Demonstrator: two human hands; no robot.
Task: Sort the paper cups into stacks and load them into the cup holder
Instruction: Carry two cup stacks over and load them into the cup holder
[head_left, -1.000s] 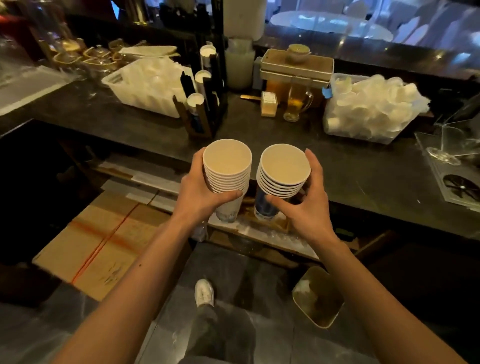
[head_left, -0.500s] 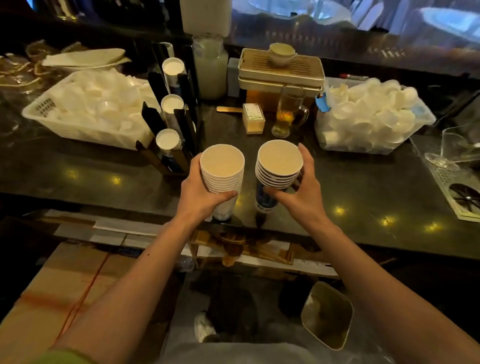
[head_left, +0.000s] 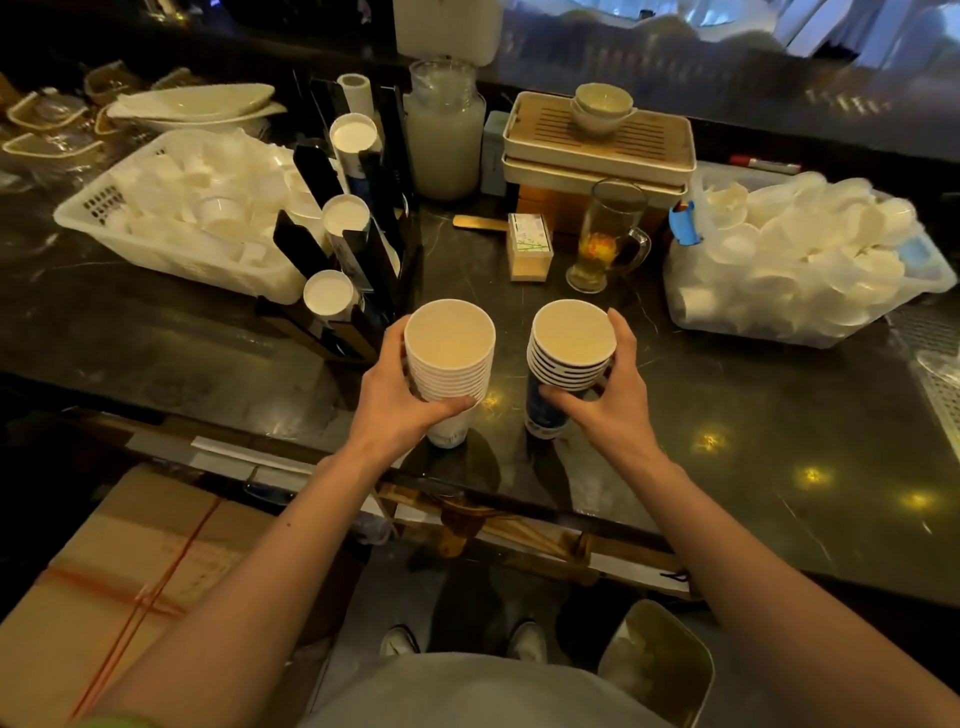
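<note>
My left hand (head_left: 399, 402) grips a stack of white paper cups (head_left: 450, 353), and my right hand (head_left: 605, 410) grips a second stack with dark blue printing (head_left: 571, 345). Both stacks stand upright side by side with their bottoms at the dark counter (head_left: 753, 415); whether they rest on it I cannot tell. The black slanted cup holder (head_left: 374, 270) stands just left of and behind my left hand, its tilted slots filled with cup stacks whose white openings face me.
A white basket (head_left: 171, 254) of loose white lids or cups sits at the back left, a clear bin (head_left: 810, 306) of white cups at the right. Behind the stacks are a glass mug of tea (head_left: 605, 244), a small box (head_left: 529, 247), stacked trays (head_left: 597, 150) and a jar (head_left: 444, 130). A cardboard box (head_left: 104, 587) lies below left.
Both hands carried the two cup stacks forward from over the counter's edge to over the counter top, and lower toward it. The camera came closer to the counter.
</note>
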